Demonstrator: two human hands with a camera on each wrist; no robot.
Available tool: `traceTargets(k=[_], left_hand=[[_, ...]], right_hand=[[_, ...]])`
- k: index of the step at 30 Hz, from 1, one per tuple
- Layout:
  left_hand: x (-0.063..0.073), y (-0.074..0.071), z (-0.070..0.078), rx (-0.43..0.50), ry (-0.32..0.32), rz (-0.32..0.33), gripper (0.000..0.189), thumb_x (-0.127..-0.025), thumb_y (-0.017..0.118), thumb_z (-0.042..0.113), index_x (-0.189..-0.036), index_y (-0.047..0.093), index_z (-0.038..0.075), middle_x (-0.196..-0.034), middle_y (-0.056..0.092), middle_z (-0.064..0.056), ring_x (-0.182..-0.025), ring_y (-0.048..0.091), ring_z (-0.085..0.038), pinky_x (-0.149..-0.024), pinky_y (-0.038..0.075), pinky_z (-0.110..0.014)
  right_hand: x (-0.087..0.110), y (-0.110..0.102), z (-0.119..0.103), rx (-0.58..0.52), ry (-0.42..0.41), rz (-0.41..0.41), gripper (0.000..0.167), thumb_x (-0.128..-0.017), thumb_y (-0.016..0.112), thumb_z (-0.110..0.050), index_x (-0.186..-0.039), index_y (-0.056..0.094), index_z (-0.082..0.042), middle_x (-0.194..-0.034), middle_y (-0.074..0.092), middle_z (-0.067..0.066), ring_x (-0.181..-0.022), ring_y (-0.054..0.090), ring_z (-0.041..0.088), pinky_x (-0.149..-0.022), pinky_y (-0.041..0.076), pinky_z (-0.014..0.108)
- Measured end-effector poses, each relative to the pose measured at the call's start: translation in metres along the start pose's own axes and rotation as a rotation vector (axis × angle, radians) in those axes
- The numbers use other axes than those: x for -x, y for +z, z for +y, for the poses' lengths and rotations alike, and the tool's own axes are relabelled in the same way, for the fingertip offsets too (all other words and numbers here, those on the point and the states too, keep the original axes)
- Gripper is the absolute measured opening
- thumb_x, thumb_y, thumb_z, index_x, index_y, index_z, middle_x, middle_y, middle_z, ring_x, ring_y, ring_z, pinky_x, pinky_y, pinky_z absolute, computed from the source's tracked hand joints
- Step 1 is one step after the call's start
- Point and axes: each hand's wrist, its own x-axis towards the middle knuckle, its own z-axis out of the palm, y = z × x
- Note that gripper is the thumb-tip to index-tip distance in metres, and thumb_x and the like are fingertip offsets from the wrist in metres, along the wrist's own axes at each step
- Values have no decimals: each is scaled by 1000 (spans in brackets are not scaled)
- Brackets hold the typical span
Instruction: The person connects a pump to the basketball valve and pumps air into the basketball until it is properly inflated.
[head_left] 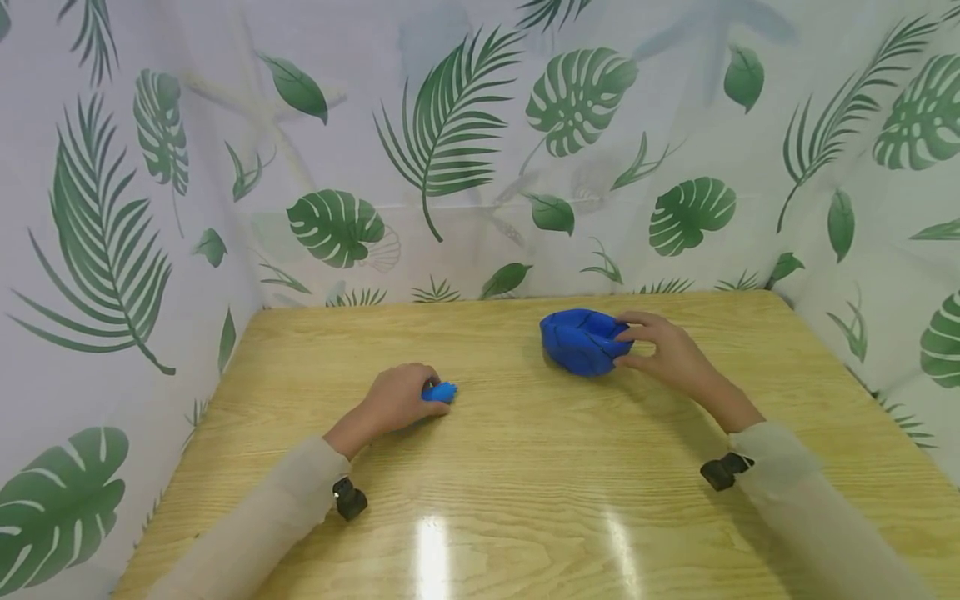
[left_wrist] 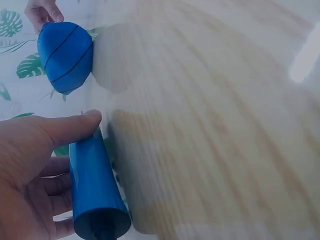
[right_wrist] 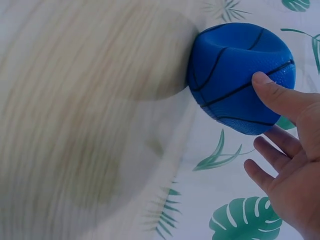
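A deflated blue ball [head_left: 576, 343] with black seam lines sits toward the far right of the table, its top sunk in. My right hand [head_left: 672, 357] pinches the ball's right side; in the right wrist view the thumb [right_wrist: 275, 95] presses on the ball while the lower fingers hang off it. On the left, my left hand [head_left: 397, 398] grips a small blue hand pump [left_wrist: 95, 175] lying low over the table. Its body is a tapered cylinder with a dark end cap. The thumb lies along one side and the fingers sit behind, partly hidden.
Both hands work over a wood-grain table [head_left: 495, 475] with glare streaks near its front. Leaf-printed cloth [head_left: 465, 217] rises behind the table and along both sides. A small black camera [head_left: 349, 498] is strapped at the left wrist, with another black camera [head_left: 726, 471] at the right.
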Motion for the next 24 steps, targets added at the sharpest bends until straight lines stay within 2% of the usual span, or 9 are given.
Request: traceTargets(k=[4,10,17,21,24], left_hand=[[-4,-3,0,83,-11,29,41,-95,73,38,-118,72,4,-108,72,-9,-90,68,-19,-77,57,-38],[-14,-14,8,281,-45,8,47,-104,58,44,-135,60,9,-115,70,-12,-89,65,-20,-72,54,-35],[-31,-30,29,434,5,38,50,-104,54,49,-144,54,18,-116,69,-12,-85,67,-23,-69,53,-33],[-39,-36,40,542,42,38,50,-103,57,46,-145,55,19,-110,71,-14,-83,70,-28,-66,55,-30],[-41,-43,49,557,62,46,49,-103,59,45,-143,57,17,-105,73,-13,-87,70,-28,-67,56,-28]], right_hand=[[-7,3,-5,-46,-12,40,21,-80,84,-2,-99,77,1,-126,67,25,-126,57,47,-100,48,62],[-21,11,-12,-73,7,74,22,-81,83,0,-101,76,2,-116,72,24,-124,59,47,-101,49,61],[-42,16,-28,-59,49,73,22,-87,80,-6,-106,75,5,-109,73,25,-104,68,43,-90,55,59],[-50,17,-35,-107,36,123,22,-86,81,-5,-106,77,3,-103,75,19,-95,70,34,-83,56,50],[-53,13,-43,-131,16,176,22,-86,81,-5,-107,78,0,-98,74,15,-89,66,25,-79,54,37]])
